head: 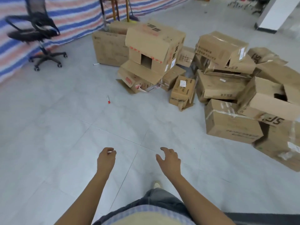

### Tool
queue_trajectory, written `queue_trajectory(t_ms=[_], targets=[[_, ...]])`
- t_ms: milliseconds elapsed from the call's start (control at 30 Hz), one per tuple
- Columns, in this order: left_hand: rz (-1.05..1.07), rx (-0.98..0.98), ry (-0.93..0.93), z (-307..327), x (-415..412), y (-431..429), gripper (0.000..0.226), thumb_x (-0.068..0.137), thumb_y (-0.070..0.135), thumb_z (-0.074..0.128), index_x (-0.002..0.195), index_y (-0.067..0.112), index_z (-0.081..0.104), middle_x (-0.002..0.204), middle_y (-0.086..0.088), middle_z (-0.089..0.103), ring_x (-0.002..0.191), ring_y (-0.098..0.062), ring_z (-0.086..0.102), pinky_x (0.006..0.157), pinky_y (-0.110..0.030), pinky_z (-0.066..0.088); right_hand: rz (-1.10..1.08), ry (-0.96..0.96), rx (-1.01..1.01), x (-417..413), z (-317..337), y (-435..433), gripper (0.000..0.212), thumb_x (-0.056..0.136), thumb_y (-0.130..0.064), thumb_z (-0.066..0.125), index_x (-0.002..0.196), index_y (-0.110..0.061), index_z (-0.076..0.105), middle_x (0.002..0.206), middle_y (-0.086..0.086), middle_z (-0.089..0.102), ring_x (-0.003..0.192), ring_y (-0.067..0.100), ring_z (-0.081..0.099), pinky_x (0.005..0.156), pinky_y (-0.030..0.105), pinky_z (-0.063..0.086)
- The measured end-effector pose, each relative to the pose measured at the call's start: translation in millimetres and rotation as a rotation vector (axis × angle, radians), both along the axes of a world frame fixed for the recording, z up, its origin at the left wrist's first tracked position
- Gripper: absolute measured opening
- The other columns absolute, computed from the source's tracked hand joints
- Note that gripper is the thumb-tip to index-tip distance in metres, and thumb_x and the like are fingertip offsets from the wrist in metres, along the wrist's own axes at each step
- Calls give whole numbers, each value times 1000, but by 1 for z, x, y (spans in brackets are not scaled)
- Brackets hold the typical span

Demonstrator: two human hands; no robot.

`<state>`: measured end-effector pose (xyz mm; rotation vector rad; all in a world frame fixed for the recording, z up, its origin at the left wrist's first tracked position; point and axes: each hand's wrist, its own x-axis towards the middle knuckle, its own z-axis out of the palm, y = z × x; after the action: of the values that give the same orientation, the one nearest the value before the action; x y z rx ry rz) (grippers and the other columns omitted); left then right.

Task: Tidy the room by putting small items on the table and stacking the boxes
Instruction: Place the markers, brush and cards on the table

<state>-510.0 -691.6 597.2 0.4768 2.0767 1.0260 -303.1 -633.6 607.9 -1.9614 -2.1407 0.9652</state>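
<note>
Both hands empty: left hand [106, 158] loosely curled, right hand [169, 159] with its grip spread open, both over bare tiled floor [65, 143]. Cardboard boxes [224, 88] lie jumbled ahead-right, likely light, dented, floppy-flapped, so best taken by opposite side walls; red-capped marker [108, 99] lies alone ahead-left, rigid, easy pinch at mid-barrel. Plenty of open floor; office chair [37, 36] well off left, no table in view.

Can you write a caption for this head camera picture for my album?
Two empty hands, left and right, reach toward a red-capped marker and tumbled cardboard boxes.
</note>
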Motion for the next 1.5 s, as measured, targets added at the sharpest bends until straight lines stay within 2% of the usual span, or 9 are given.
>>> queue_trajectory(t_ms=[100, 300, 433, 600, 833, 967, 1067, 1200, 1500], targets=[[21, -5, 13, 2, 6, 32, 28, 94, 10, 45, 119, 2, 55, 108, -13, 59, 88, -28, 57, 62, -24, 40, 39, 21, 17, -4, 4, 55, 43, 97, -37, 43, 137, -24, 41, 137, 3, 44, 126, 19, 39, 101, 32, 30], [23, -97, 25, 0, 26, 69, 27, 94, 12, 45, 118, 7, 56, 108, -7, 60, 90, -26, 59, 62, -23, 40, 114, 35, -75, -14, -11, 109, 42, 97, -36, 42, 137, -22, 40, 136, 3, 46, 124, 18, 41, 101, 32, 31], [177, -142, 22, -1, 6, 69, 29, 94, 11, 46, 120, 5, 56, 113, -10, 60, 94, -27, 59, 76, -29, 39, 206, 17, -136, -31, -20, 128, 43, 97, -35, 42, 137, -21, 40, 136, 3, 46, 124, 18, 41, 100, 32, 32], [325, -184, -5, -11, -32, 77, 28, 93, 10, 47, 119, 3, 57, 116, -14, 61, 100, -31, 59, 83, -33, 43, 310, -2, -149, -77, -24, 162, 43, 97, -34, 42, 137, -20, 39, 135, 4, 46, 124, 19, 41, 99, 32, 31], [406, -100, -57, -11, -132, 129, 29, 93, 11, 47, 120, 5, 56, 116, -13, 60, 99, -29, 58, 78, -31, 41, 411, -44, -97, -174, -20, 213, 41, 97, -34, 42, 137, -21, 40, 133, 3, 46, 123, 17, 41, 98, 29, 31], [423, 11, -35, 9, -215, 171, 29, 93, 12, 46, 119, 7, 56, 111, -10, 60, 95, -27, 58, 67, -27, 39, 390, -51, -61, -238, -13, 239, 41, 98, -34, 42, 136, -20, 40, 133, 3, 47, 122, 16, 42, 98, 27, 32], [406, 60, 5, 21, -265, 189, 28, 93, 12, 46, 119, 7, 55, 104, -7, 58, 94, -26, 57, 65, -27, 39, 409, -34, -46, -292, -13, 248, 41, 98, -34, 41, 136, -20, 39, 133, 2, 46, 122, 15, 41, 97, 26, 32], [422, 45, -10, 18, -311, 195, 28, 93, 11, 45, 119, 6, 55, 100, -6, 57, 85, -23, 54, 59, -19, 38, 465, -24, -33, -354, -12, 256, 41, 98, -33, 42, 137, -21, 39, 135, 1, 45, 124, 15, 40, 101, 26, 30], [487, -55, -68, 3, -386, 225, 29, 93, 12, 45, 120, 6, 55, 101, -6, 57, 91, -25, 58, 62, -26, 39, 506, -69, -76, -437, -29, 312, 42, 97, -33, 43, 137, -21, 40, 136, 2, 46, 124, 16, 41, 102, 27, 33]])
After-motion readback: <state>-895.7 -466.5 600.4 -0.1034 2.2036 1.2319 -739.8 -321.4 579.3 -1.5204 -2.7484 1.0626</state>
